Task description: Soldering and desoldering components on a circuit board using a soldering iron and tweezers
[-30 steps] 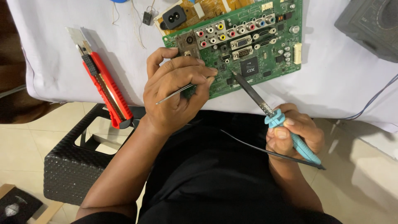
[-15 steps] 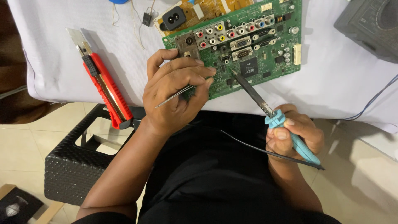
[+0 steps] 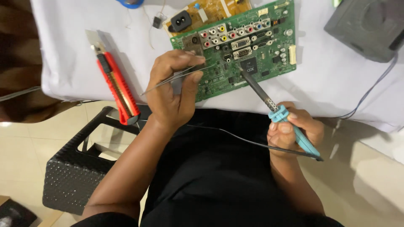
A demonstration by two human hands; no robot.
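A green circuit board with coloured sockets lies on a white-covered table. My left hand pinches metal tweezers, their tips resting on the board's near left part. My right hand grips a soldering iron by its light blue handle; its dark shaft slants up to the left, with the tip on the board beside a black chip. The iron's black cord trails across my lap.
A red utility knife lies at the table's left edge. A yellow-brown board with a black power socket sits behind the green one. A dark grey box stands at the right; a black woven stool is below left.
The view has shifted slightly. Both hands stay on the board, with the tweezers and iron tip in nearly the same spots.
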